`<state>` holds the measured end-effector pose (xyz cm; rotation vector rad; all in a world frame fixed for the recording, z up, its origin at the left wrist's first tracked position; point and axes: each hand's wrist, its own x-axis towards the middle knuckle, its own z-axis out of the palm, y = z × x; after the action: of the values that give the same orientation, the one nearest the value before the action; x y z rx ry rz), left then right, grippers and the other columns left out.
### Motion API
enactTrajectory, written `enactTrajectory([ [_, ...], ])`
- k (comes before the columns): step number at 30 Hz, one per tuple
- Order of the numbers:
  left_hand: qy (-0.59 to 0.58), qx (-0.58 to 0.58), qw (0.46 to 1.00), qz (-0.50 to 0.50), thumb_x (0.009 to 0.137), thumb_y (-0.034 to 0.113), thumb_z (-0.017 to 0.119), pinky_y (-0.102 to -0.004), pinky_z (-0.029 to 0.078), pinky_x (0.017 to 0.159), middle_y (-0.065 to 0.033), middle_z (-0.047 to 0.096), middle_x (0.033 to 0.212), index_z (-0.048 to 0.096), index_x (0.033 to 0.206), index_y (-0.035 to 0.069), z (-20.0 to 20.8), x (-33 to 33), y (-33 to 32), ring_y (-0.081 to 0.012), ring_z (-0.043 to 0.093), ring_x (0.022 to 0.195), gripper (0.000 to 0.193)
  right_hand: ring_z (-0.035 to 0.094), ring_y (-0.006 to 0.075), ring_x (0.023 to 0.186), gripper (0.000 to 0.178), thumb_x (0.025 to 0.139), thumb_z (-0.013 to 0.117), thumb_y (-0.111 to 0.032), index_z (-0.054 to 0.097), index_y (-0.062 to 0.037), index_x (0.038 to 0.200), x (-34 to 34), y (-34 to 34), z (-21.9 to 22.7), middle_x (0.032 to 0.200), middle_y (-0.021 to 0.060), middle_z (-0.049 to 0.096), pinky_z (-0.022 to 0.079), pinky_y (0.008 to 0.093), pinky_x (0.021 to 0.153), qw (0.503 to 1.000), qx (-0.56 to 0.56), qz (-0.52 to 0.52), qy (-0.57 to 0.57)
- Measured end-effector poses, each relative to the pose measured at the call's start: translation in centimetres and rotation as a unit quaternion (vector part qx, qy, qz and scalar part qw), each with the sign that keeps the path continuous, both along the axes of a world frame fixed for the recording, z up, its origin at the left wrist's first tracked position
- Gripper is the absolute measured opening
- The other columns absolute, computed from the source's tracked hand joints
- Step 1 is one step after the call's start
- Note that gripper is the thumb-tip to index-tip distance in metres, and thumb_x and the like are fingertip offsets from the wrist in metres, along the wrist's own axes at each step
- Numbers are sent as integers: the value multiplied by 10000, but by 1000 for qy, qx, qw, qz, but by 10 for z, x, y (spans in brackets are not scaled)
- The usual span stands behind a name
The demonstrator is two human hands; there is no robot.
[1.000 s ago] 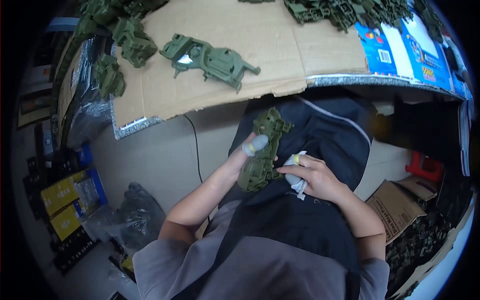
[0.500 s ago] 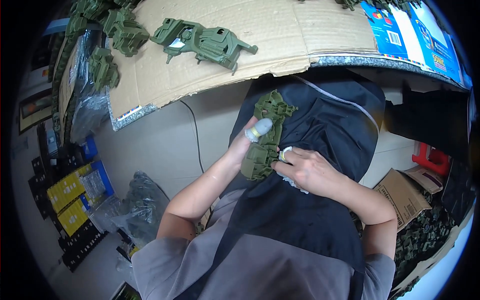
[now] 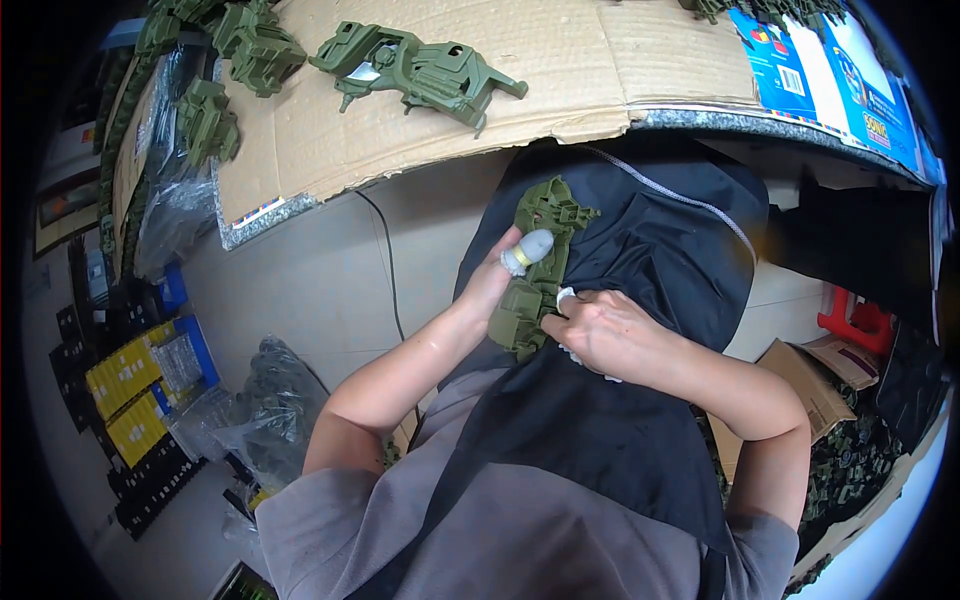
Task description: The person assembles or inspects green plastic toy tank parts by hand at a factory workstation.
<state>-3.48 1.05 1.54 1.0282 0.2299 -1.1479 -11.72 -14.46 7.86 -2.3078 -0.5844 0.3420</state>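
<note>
My left hand [image 3: 498,275] is closed round a long olive-green plastic toy vehicle part [image 3: 520,311], held over my lap. A grey fingertip cover with a yellow band sits on its thumb, which presses across the part's middle. My right hand [image 3: 612,332] is at the part's lower right side, fingers curled inward and touching its edge. A white fingertip cover shows on that hand, and a frilled white edge peeks out below it. Whatever its fingers pinch is hidden. Beneath both hands lies a black apron [image 3: 640,250].
A cardboard-covered table [image 3: 560,70] ahead carries another green toy vehicle [image 3: 425,75] and more green parts [image 3: 207,125] at the left. Open carton [image 3: 800,385] and many dark green pieces lie at the right, near a red plastic object [image 3: 855,320]. Plastic bags [image 3: 275,400] and yellow packs [image 3: 130,385] lie at left.
The view has shifted slightly. Both hands stay on the green part in nearly the same place; the right hand has turned a little, hiding more of its fingertip cover.
</note>
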Motion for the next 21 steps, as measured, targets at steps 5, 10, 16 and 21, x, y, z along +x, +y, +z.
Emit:
enactTrajectory([
  [5,-10,50,999,18,959,241,369,-296,460,882,-57,567,1138,412,1285,90,2,8,-6,-158,568,1003,362,616,305,663,139,644,559,-38,559,7,775,3,4,-14,680,160,563,504,378,568,1000,20,-15,-12],
  [10,-23,3,1000,-9,940,222,425,-295,436,911,-60,496,1233,373,1311,90,12,9,6,-151,519,1073,397,610,280,721,400,591,593,-13,609,-56,988,14,-11,29,699,117,565,507,378,628,999,-41,30,-2],
  [16,-41,-152,986,57,906,317,472,-428,526,765,-171,487,1212,333,1314,91,34,24,115,-298,601,917,487,519,325,954,587,679,602,-20,486,-139,1242,103,-15,88,1026,176,533,438,381,824,950,101,-201,-216],
  [21,-225,-117,960,119,926,394,379,-458,510,802,-198,535,1113,364,1247,59,84,69,118,-322,600,925,464,463,364,1096,583,792,596,-137,382,-129,1334,148,5,25,1197,234,457,374,375,944,934,-26,-208,-290],
])
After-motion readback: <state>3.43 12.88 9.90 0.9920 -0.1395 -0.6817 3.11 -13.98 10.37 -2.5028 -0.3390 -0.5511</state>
